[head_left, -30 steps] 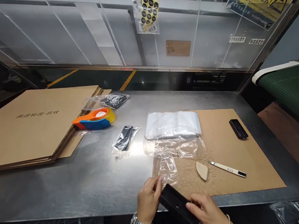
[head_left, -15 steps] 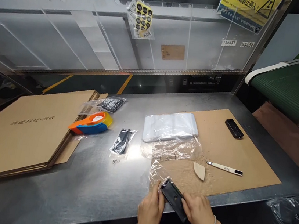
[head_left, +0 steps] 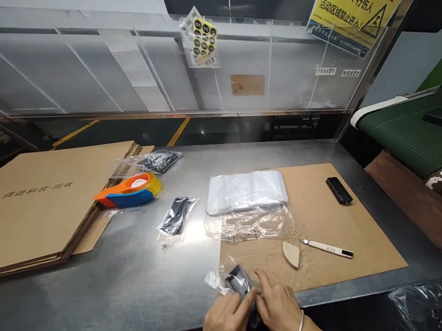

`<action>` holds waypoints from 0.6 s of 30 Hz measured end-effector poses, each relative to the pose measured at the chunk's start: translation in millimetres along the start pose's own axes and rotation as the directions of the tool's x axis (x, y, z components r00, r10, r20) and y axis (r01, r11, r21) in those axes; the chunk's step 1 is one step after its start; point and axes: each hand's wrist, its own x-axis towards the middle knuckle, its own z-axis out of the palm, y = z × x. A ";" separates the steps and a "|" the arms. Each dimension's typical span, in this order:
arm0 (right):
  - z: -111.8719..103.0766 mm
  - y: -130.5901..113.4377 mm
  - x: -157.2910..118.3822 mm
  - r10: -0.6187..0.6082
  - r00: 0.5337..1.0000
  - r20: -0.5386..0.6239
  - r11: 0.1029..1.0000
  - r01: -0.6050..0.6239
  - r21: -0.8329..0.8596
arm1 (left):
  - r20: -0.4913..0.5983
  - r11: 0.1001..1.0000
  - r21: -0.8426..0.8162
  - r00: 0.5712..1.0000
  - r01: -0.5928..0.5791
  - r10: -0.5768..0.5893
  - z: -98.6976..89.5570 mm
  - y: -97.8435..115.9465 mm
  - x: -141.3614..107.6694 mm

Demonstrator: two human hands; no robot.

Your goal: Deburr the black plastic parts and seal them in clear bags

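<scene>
At the front edge of the table, a black plastic part [head_left: 239, 279] lies inside a small clear bag [head_left: 213, 280]. My left hand [head_left: 225, 319] is closed on the near left side of the bagged part, fingers bent and tips pressed to it. From the right, my right hand [head_left: 278, 307] pinches the bag by the part's near end, its index finger raised. My hands cover the part's lower end. Just beyond them is a stack of clear plastic bags [head_left: 248, 191]. A wooden wedge-shaped piece [head_left: 290, 255] sits on the cardboard sheet [head_left: 344, 226].
A white craft knife [head_left: 328, 249] and a black oblong part [head_left: 339, 190] lie on the cardboard. Leftward are a bagged black part [head_left: 176, 217], an orange-blue tape dispenser [head_left: 129, 188] and stacked flat cartons [head_left: 35, 199]. A green conveyor belt [head_left: 406, 134] runs at the right.
The black part, at the bag's mouth before, is now inside the bag. My right hand has shifted left, and both hands are closer together. The camera view has tilted slightly.
</scene>
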 end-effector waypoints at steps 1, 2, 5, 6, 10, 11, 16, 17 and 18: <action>-2.6 -2.9 -0.6 -0.008 1.000 0.005 1.000 0.007 0.020 | 0.005 0.999 -0.018 0.999 -0.050 0.050 -4.0 2.3 3.6; -6.3 -5.3 -1.0 -0.013 1.000 0.008 0.999 0.013 0.047 | 0.007 0.996 -0.041 0.997 -0.080 0.080 -7.6 3.8 7.0; -22.7 -9.4 -2.6 -0.024 1.000 0.014 0.989 0.021 0.145 | 0.029 0.998 -0.062 0.999 -0.031 0.033 -15.3 2.0 14.8; -29.3 -9.8 -3.3 -0.026 1.000 0.018 0.983 0.022 0.180 | 0.040 0.999 -0.052 0.999 -0.005 0.007 -16.9 0.2 16.5; -56.4 -5.6 -7.3 -0.057 0.995 0.077 0.920 0.022 0.392 | 0.085 0.997 -0.062 0.996 -0.036 0.041 -23.1 -4.8 24.3; -62.6 -2.4 -8.6 -0.073 0.992 0.105 0.884 0.016 0.468 | 0.095 0.995 -0.086 0.994 -0.048 0.056 -25.6 -4.6 28.0; -75.1 27.2 -22.6 -0.069 0.987 0.147 0.556 -0.085 0.827 | 0.095 0.970 -0.240 0.994 -0.029 0.053 -41.3 4.9 59.5; -71.8 33.8 -26.8 -0.022 0.992 0.127 0.464 -0.102 0.880 | 0.086 0.963 -0.268 0.994 -0.038 0.063 -43.1 9.0 67.0; -66.4 39.7 -31.0 0.044 0.994 0.099 0.374 -0.108 0.921 | 0.077 0.955 -0.291 0.993 -0.058 0.084 -44.1 14.1 74.2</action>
